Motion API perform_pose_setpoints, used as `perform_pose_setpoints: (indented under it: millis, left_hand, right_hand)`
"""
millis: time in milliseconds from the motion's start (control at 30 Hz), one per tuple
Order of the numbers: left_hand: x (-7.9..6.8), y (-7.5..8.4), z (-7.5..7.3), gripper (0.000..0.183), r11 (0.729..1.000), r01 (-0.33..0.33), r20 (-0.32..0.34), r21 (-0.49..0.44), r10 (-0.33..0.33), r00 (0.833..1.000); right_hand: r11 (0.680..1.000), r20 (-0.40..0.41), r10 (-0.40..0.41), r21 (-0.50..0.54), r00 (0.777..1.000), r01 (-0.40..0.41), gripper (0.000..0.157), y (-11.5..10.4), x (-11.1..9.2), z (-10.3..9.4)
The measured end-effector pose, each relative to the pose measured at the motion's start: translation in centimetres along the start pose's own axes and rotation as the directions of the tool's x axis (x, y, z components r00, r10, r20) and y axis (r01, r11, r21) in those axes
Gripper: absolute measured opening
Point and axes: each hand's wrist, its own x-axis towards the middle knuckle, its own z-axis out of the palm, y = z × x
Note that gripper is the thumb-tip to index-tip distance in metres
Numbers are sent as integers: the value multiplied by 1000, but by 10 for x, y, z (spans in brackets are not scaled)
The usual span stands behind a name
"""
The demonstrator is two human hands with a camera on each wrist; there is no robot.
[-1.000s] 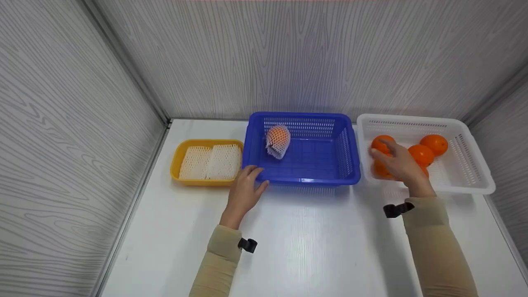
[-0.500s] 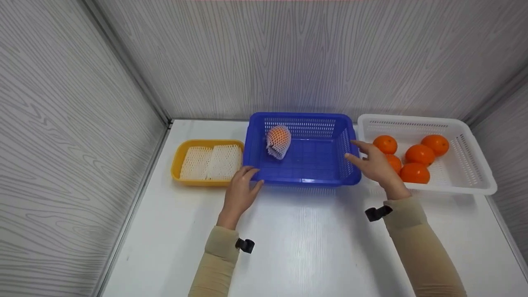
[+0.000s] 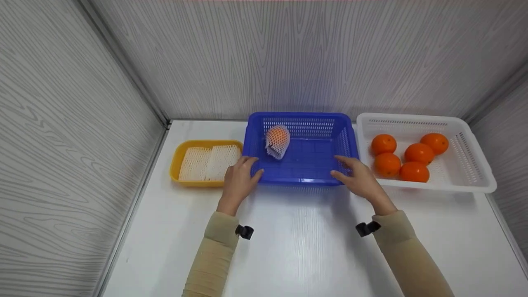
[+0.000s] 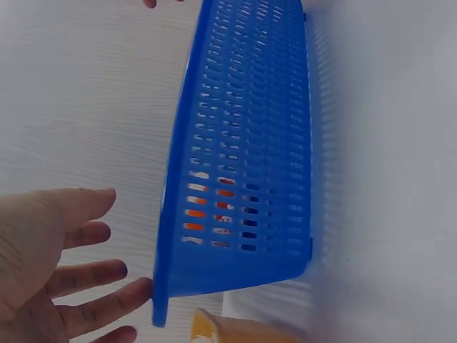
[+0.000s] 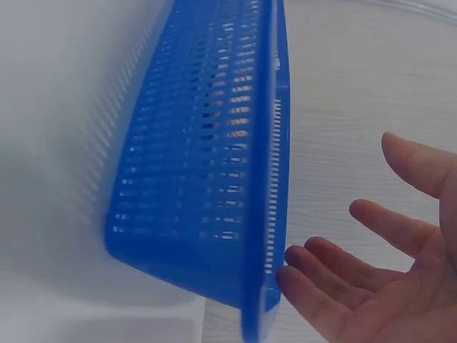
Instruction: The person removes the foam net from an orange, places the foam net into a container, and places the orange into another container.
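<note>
A blue plastic basket (image 3: 303, 181) with slotted walls stands at the back middle of the table. Inside it, towards the left, lies one orange in a white foam net (image 3: 277, 141). My left hand (image 3: 239, 179) hovers at the basket's front left corner with fingers spread; the left wrist view has a fingertip right at the rim. Over the front right corner is my right hand (image 3: 361, 179), fingers extended and holding nothing. In the right wrist view its lower fingertips (image 5: 289, 279) come close to the rim.
Left of the blue basket, a yellow tray (image 3: 175, 165) holds white foam nets (image 3: 224, 163). A white basket (image 3: 480, 189) on the right contains several bare oranges (image 3: 414, 171). Grey wood-grain panels (image 3: 305, 57) enclose the white table (image 3: 305, 247) at the back and sides.
My right hand has moved left from above the oranges in the white basket to the blue basket's front right corner. My left hand has shifted only slightly at the front left corner.
</note>
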Motion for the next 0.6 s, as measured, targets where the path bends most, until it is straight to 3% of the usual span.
perform_pose_setpoints:
  millis: [100,267,433,600]
  left_hand:
    - [17,4,-5,43,999,37,71,21,-38,997]
    - [51,14,-11,49,996,87,200,17,-88,976]
    - [84,26,-11,52,996,83,302,-31,-70,951]
    - [106,30,-6,55,994,102,388,-45,-77,918]
  right_hand:
    - [1000,-43,-7,22,999,8,56,6,-6,6]
    - [997,-128,-36,58,991,44,44,14,-12,15]
    - [996,-208,-81,31,975,89,37,21,-16,23]
    - [992,-216,-122,-40,969,116,33,25,-19,31]
